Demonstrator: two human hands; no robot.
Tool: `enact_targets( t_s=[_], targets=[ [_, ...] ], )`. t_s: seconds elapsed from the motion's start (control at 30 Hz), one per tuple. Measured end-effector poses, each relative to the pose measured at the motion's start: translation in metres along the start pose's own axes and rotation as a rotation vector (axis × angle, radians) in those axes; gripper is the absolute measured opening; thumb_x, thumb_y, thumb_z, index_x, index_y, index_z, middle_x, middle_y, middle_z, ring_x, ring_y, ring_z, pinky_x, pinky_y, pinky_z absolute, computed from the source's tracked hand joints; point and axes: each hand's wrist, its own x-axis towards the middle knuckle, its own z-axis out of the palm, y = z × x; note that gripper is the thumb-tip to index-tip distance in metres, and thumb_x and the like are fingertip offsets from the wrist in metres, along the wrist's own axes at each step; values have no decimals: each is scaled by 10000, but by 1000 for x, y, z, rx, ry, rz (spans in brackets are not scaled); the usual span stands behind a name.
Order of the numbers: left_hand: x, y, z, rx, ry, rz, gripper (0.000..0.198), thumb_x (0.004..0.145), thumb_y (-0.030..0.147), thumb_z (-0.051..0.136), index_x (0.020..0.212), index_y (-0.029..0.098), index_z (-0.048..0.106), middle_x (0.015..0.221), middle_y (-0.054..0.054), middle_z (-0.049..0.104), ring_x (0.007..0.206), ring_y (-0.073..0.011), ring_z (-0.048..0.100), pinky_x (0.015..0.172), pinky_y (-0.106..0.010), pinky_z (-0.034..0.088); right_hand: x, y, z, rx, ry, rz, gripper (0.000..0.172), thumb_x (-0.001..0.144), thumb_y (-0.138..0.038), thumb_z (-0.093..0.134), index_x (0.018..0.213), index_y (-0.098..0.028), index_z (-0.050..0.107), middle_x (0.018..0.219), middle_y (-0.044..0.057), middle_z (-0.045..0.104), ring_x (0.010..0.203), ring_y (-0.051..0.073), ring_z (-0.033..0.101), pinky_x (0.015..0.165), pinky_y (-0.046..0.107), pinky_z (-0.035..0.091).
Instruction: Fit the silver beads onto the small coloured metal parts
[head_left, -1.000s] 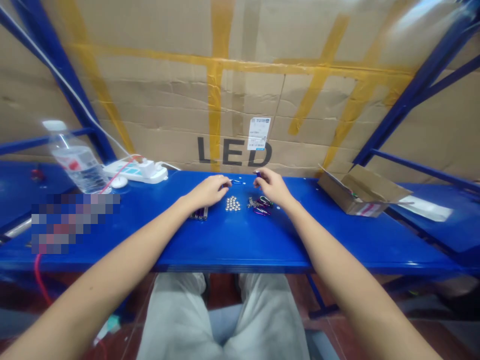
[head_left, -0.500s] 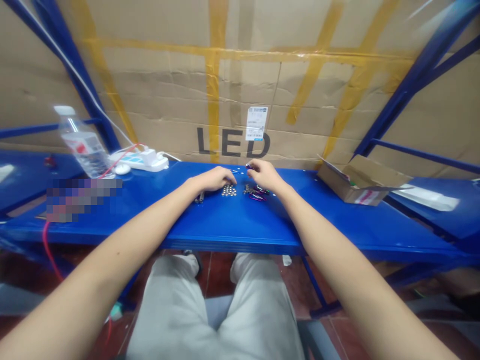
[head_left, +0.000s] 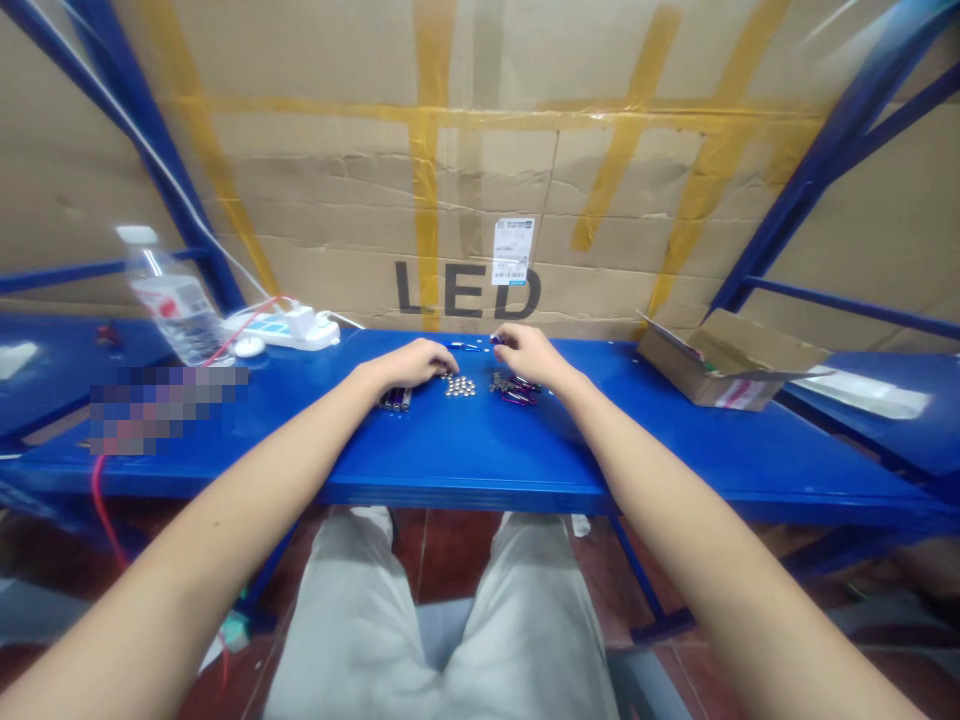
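Observation:
My left hand (head_left: 415, 364) is low over the blue table with its fingers curled down. Its fingertips are at the far left edge of a cluster of small round silver pieces (head_left: 460, 387) that look like button cells; whatever they hold is hidden. Several dark, metallic-ended tubes (head_left: 396, 401) lie side by side below that hand. My right hand (head_left: 525, 352) is closed, pinching a small dark purple piece (head_left: 496, 341) between thumb and fingers. Under it lies a pile of purple pieces with metal clips (head_left: 516, 390). A thin blue pen-like item (head_left: 463, 347) rests between the hands, farther back.
An open cardboard box (head_left: 731, 360) stands on the table (head_left: 465, 460) at the right. To the left are a water bottle (head_left: 171, 305), a white power strip (head_left: 289, 328) and a red cable (head_left: 109, 510). A large carton (head_left: 337, 200) walls off the back.
My left hand has shifted slightly left, uncovering more of the tubes and the pen-like item. The right hand keeps its pinch in nearly the same place. The view has tilted slightly.

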Motion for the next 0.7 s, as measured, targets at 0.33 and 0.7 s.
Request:
enact_targets(
  t_s=[0.33,0.7],
  targets=[
    [-5,-5,0,51,12,3,213,857,220,588,990,209,754,1067,-54,743,963,-195,668,867,-275,483,0,-1,10,10,4,-82,171,873,-144,618,1011,-156,719,1012,95,745,924,217,657,839,320,474],
    [-1,-13,8,51,91,-116,190,810,201,628,955,215,750,1011,-62,765,901,-208,698,798,-283,514,-1,-5,11,142,-15,-35,98,849,-177,692,945,-159,693,934,94,752,862,220,681,816,338,503]
  ],
)
